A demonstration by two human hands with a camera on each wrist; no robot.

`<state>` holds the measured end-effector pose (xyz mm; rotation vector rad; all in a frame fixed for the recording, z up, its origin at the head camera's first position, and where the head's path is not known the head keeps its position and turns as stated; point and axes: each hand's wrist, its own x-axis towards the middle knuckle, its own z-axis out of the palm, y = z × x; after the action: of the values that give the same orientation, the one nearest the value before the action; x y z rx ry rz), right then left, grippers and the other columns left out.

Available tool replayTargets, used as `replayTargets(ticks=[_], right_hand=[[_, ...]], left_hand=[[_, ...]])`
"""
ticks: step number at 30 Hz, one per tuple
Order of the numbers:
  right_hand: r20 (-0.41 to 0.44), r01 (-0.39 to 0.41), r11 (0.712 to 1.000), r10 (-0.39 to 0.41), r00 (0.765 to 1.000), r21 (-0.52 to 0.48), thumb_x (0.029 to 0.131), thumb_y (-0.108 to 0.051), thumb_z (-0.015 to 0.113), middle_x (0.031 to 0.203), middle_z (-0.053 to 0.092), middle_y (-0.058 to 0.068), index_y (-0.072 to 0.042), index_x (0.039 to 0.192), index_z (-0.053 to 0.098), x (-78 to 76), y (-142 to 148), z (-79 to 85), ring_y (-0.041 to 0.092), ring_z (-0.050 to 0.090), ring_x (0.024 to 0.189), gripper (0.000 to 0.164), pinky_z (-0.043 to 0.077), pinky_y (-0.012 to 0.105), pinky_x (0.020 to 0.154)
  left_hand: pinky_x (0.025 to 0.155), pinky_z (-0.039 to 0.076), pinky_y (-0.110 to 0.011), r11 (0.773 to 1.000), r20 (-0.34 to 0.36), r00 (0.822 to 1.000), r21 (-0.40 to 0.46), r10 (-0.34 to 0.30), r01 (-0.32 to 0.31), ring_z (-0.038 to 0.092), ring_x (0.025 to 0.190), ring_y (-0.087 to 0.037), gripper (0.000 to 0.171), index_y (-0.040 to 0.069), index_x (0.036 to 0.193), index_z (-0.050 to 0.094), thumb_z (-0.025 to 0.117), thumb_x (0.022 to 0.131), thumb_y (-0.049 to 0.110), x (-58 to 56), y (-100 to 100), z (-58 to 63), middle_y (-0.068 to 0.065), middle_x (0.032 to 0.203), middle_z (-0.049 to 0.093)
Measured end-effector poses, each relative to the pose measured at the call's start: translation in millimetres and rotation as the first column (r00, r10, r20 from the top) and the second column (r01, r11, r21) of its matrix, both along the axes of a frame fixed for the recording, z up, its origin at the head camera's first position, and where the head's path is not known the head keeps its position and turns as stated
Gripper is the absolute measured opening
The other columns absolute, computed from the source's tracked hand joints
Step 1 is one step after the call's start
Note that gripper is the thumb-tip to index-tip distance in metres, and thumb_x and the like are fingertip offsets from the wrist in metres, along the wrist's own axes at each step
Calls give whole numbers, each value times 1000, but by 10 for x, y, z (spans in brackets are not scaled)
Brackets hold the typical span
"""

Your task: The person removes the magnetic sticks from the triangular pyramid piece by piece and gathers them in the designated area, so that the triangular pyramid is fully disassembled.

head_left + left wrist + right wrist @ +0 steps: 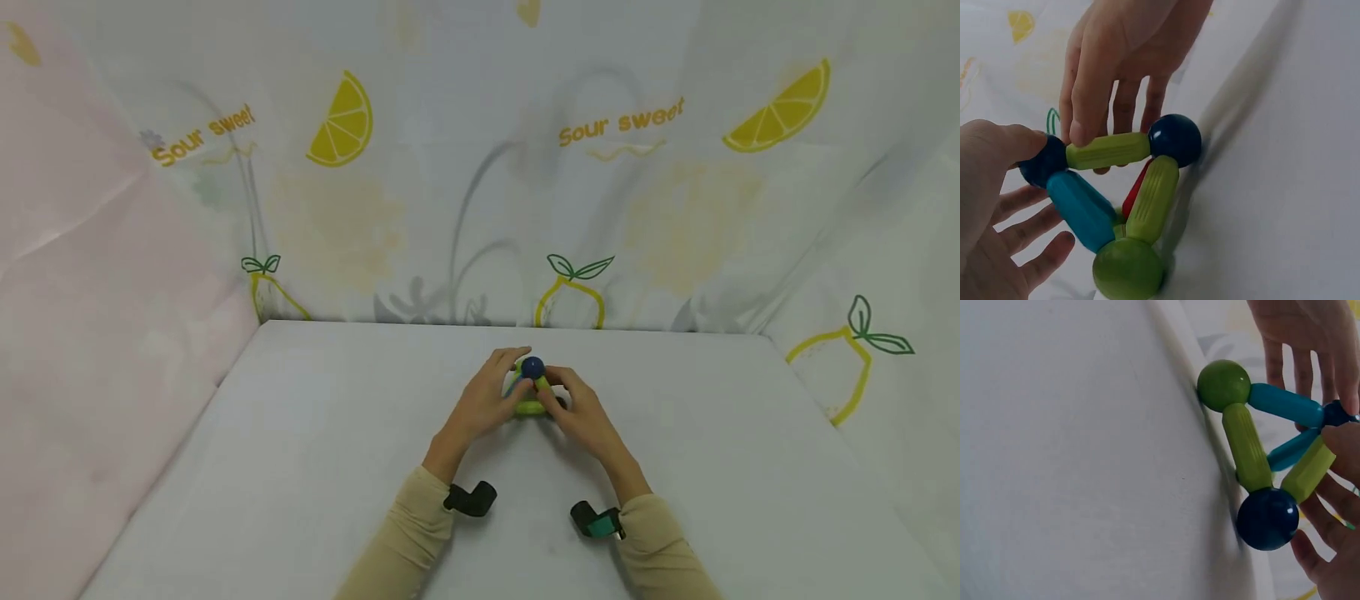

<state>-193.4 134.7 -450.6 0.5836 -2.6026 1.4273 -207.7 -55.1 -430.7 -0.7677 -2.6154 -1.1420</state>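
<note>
- Nearest are the tan sleeves (408,517), with a black wrist camera (471,498) worn at each cuff.
- The left hand (483,404) pinches the frame's dark blue top ball (532,367), thumb on its near side; its other fingers fan out behind.
- The right hand (588,421) pinches the lime rod (1110,150) just beside that ball, thumb against one side, fingers beyond it.
- Between the hands stands the frame (530,407), toward the far edge of the surface (300,467); whether its base touches down, I cannot tell.
- A teal rod (1082,212) runs from the top ball to a green ball (1127,269); another lime rod joins that to a second blue ball (1175,140).
- A red rod (1137,189) shows partly behind.
- Farthest is a pale backdrop (465,183) printed with lemon slices (345,125) and "Sour sweet".
</note>
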Motion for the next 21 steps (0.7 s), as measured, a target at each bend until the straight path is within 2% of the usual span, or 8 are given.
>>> replayTargets(ticks=[5, 10, 17, 21], right_hand=[[-70, 68, 997, -70, 995, -35, 93, -23, 60, 112, 63, 6, -10, 122, 56, 27, -83, -77, 21, 58, 106, 32, 44, 47, 97], [-148, 82, 995, -89, 985, -51, 90, -12, 63, 107, 65, 7, -5, 117, 58, 4, -102, -92, 20, 60, 98, 28, 46, 46, 94], [-138, 96, 995, -99, 985, -31, 93, -11, 59, 115, 65, 12, -5, 118, 58, -22, -87, -69, 27, 66, 98, 26, 52, 45, 86], [-125, 89, 994, -96, 988, -56, 94, -9, 56, 118, 63, 15, -4, 119, 57, -44, -79, -81, 30, 68, 97, 25, 53, 45, 84]], left_hand=[[92, 49, -39, 999, -50, 999, 45, -15, 17, 55, 114, -23, 39, 19, 135, 50, 54, 97, 23, 14, 100, -99, -7, 127, 56], [88, 50, -37, 997, -101, 995, 78, 2, 6, 57, 109, -20, 38, 19, 133, 52, 57, 95, 21, 9, 112, -112, -5, 123, 59], [91, 50, -36, 996, -104, 995, 93, 12, -3, 58, 111, -17, 38, 16, 132, 53, 57, 95, 19, -13, 135, -88, -5, 122, 60], [91, 49, -35, 995, -98, 995, 98, 14, -4, 58, 110, -18, 38, 15, 133, 52, 55, 96, 20, -28, 143, -86, -7, 122, 59]])
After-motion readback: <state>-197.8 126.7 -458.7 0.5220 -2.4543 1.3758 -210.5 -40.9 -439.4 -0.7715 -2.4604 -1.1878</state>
